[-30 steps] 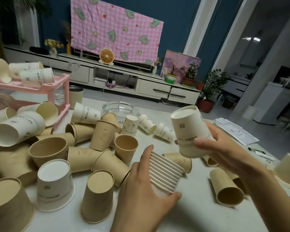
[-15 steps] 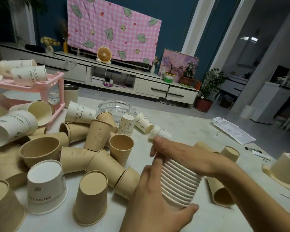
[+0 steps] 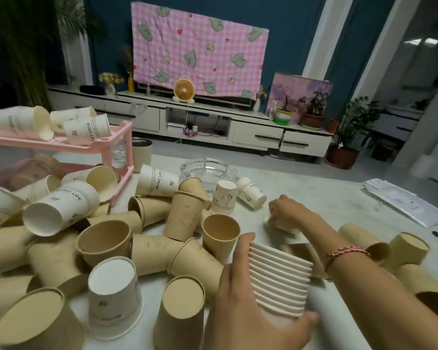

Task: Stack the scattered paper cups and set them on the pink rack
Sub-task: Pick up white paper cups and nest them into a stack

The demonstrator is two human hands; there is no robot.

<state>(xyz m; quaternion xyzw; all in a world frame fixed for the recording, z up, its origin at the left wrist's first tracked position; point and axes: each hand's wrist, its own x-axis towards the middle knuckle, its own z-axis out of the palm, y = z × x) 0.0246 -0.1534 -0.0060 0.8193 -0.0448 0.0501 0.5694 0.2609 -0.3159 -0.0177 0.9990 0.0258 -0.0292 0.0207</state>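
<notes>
My left hand [image 3: 240, 306] grips a stack of white paper cups [image 3: 280, 279], rims pointing right, low in the middle of the table. My right hand [image 3: 285, 214] reaches past it and closes over a small white cup [image 3: 276, 224] lying on the table. Many brown and white paper cups [image 3: 147, 238] lie scattered to the left. The pink rack [image 3: 111, 142] stands at the far left with several white cups [image 3: 86, 128] on its top shelf and more below.
A glass ashtray [image 3: 208, 170] sits behind the cup pile. Brown cups [image 3: 407, 248] lie to the right of my right arm. Papers [image 3: 402, 200] rest at the table's right edge. A glass and a tin stand behind the rack.
My right hand let go of the stack after pushing a white cup onto it, then reached forward onto a small white cup on the table. The left hand kept holding the stack.
</notes>
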